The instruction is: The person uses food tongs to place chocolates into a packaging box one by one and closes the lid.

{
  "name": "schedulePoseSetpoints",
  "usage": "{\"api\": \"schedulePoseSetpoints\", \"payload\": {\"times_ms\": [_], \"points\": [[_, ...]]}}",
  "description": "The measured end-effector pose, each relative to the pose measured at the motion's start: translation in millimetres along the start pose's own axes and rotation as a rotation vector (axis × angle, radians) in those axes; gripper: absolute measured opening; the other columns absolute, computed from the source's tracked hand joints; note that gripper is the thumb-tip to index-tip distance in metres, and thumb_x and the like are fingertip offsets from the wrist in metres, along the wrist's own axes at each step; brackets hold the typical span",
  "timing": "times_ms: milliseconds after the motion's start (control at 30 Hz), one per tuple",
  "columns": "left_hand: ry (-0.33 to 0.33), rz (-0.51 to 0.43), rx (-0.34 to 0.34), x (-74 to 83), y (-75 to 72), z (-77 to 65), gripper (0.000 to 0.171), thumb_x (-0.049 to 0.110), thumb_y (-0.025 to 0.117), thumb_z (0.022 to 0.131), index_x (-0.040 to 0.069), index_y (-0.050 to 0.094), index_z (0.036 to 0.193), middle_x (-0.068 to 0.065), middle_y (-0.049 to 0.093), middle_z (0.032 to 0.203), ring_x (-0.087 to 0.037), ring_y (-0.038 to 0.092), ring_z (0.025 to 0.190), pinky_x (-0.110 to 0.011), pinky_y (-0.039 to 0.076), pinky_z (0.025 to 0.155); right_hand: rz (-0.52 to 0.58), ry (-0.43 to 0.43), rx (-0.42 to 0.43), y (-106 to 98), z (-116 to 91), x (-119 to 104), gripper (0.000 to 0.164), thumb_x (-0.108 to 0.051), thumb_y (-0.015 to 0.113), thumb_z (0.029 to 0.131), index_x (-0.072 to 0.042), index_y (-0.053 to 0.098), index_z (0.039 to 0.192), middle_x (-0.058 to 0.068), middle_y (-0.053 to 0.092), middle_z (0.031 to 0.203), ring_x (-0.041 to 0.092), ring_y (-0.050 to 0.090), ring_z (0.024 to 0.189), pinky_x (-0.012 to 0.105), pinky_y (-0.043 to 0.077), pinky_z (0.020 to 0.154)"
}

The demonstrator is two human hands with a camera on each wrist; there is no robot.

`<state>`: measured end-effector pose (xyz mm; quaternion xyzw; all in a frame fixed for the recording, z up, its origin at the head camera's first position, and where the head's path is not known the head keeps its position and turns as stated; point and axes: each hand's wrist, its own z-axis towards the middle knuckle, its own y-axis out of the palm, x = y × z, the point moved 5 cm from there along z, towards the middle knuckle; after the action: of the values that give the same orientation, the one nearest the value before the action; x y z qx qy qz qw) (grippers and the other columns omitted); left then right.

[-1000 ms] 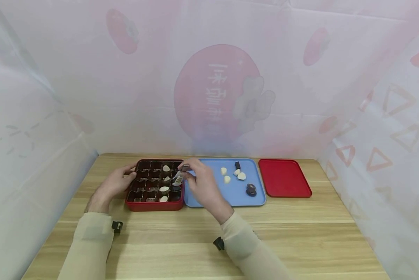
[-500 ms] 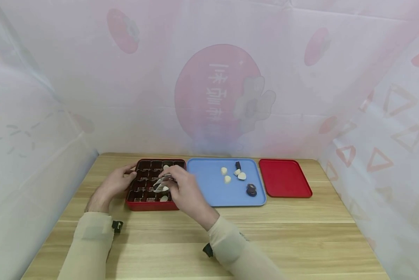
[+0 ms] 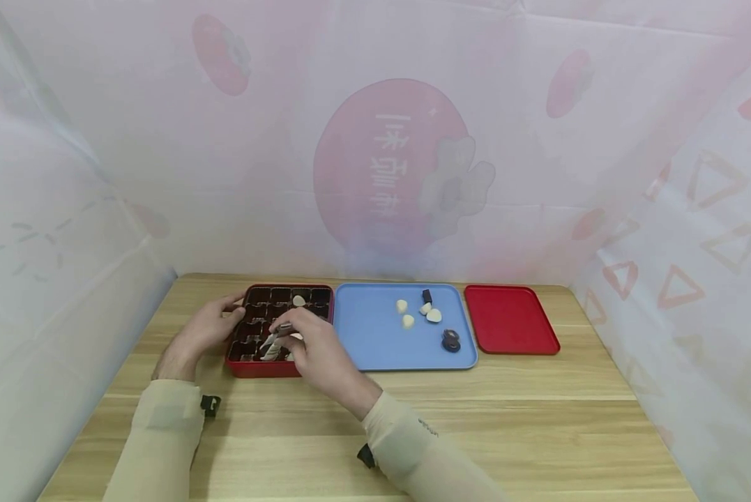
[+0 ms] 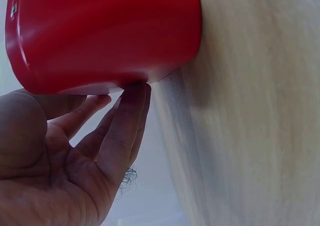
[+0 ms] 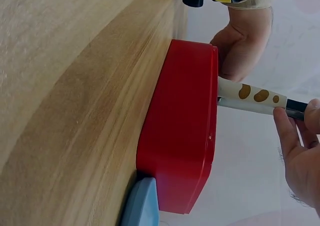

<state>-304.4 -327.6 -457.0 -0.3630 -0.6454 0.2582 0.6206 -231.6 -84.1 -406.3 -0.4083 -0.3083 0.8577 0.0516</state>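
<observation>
A red box (image 3: 259,369) with a dark compartment insert stands at the left of the table. My left hand (image 3: 202,328) rests against its left side; in the left wrist view that hand's (image 4: 65,166) fairly straight fingers touch the red wall. Between fingers and thumb, my right hand (image 3: 321,355) pinches small tongs, whose cream, brown-spotted arm (image 5: 250,93) reaches down past the box rim. Whether a sweet is between the tips is hidden. A white chocolate (image 3: 298,301) sits in a back compartment; the hand covers part of the others.
Right beside the box lies a blue tray (image 3: 369,341), bearing several white chocolates and a few dark ones (image 3: 450,340) on its right half. Further right is a flat red lid (image 3: 512,321). A patterned curtain encloses the wooden table (image 3: 538,432).
My right hand has moved left and toward the box's front with the tongs, from its right column to its front-left compartments. The left hand has stayed on the box's side.
</observation>
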Motion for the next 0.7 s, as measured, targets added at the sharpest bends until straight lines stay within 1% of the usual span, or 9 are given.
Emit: {"api": "schedulePoseSetpoints", "payload": {"times_ms": [100,200,300,433,533,700], "points": [[-0.001,-0.008,-0.002,0.2,0.5,0.1,0.055,0.023,0.045,0.114,0.000,0.035,0.162,-0.038,0.056,0.147,-0.054,0.064,0.127,-0.069,0.048,0.108,0.015,0.008,-0.002,-1,0,2,0.019,-0.013,0.062,0.105,-0.020,0.063,0.123,-0.005,0.068,0.121,-0.001,0.069,0.106,0.002,0.053,0.085],[-0.007,-0.015,-0.003,0.6,1.0,0.1,0.055,0.023,0.045,0.114,0.000,0.035,0.163,-0.038,0.054,0.149,-0.054,0.064,0.127,-0.068,0.048,0.108,0.018,0.013,0.011,-6,1,3,0.020,-0.016,0.062,0.105,-0.019,0.062,0.125,-0.004,0.067,0.119,-0.002,0.069,0.102,0.004,0.053,0.083],[-0.009,-0.017,-0.002,0.6,1.2,0.4,0.055,0.023,0.046,0.113,0.001,0.034,0.163,-0.038,0.052,0.150,-0.054,0.063,0.128,-0.069,0.048,0.109,0.035,0.035,0.024,-15,1,6,0.021,-0.016,0.060,0.106,-0.018,0.063,0.127,-0.003,0.067,0.120,0.000,0.069,0.100,0.007,0.055,0.083],[-0.012,-0.016,-0.002,0.1,1.1,0.6,0.056,0.024,0.045,0.114,0.002,0.033,0.163,-0.038,0.051,0.152,-0.055,0.061,0.130,-0.070,0.045,0.112,0.072,0.089,0.057,-32,0,11,0.022,-0.017,0.062,0.105,-0.019,0.064,0.127,-0.001,0.066,0.122,0.005,0.067,0.101,0.012,0.057,0.083],[-0.019,-0.016,-0.003,0.0,1.0,0.2,0.056,0.024,0.045,0.114,0.003,0.033,0.164,-0.037,0.050,0.153,-0.055,0.060,0.131,-0.071,0.044,0.112,0.088,0.128,0.098,-46,-1,17,0.023,-0.019,0.063,0.104,-0.020,0.064,0.127,-0.001,0.066,0.119,0.011,0.066,0.105,0.015,0.059,0.083],[-0.028,-0.025,-0.011,-0.5,1.2,-0.5,0.056,0.024,0.045,0.114,0.002,0.032,0.164,-0.037,0.048,0.155,-0.054,0.060,0.132,-0.071,0.043,0.114,0.144,0.176,0.160,-68,-5,29,0.023,-0.015,0.062,0.105,-0.017,0.064,0.127,0.003,0.066,0.123,0.021,0.068,0.122,0.018,0.062,0.088]]}}
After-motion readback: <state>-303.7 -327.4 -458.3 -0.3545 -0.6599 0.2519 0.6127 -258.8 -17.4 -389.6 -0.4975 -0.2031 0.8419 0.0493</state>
